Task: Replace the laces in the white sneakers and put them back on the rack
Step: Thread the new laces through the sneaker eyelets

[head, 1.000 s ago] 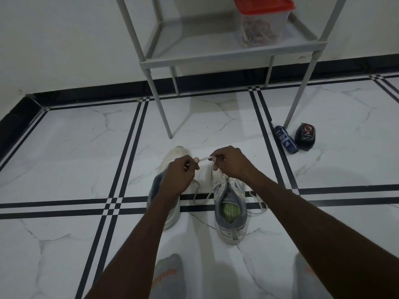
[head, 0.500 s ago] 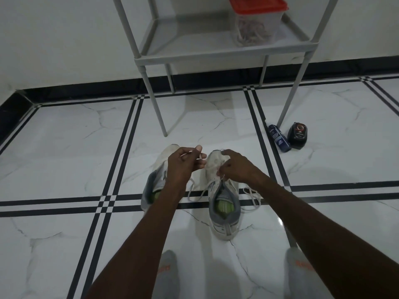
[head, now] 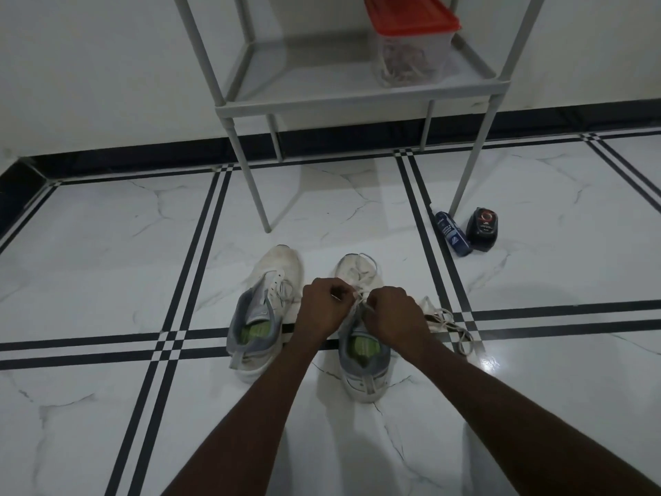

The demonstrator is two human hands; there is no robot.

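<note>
Head view: white marble floor (head: 107, 263) with black stripe lines, grey rack (head: 357, 98) against the wall. Two white sneakers sit side by side in front of it. Left hand (head: 322, 311) and right hand (head: 391, 313), fingers curled, each pinch the lace (head: 357, 293) over the right sneaker (head: 365, 370). Left sneaker (head: 264, 309) untouched, just beside. Loose lace (head: 450, 323) lies right of the shoes. Red-lidded tub (head: 411, 44) on the rack shelf; blue bottle (head: 451, 233) and black container (head: 483, 229) by its leg.
</note>
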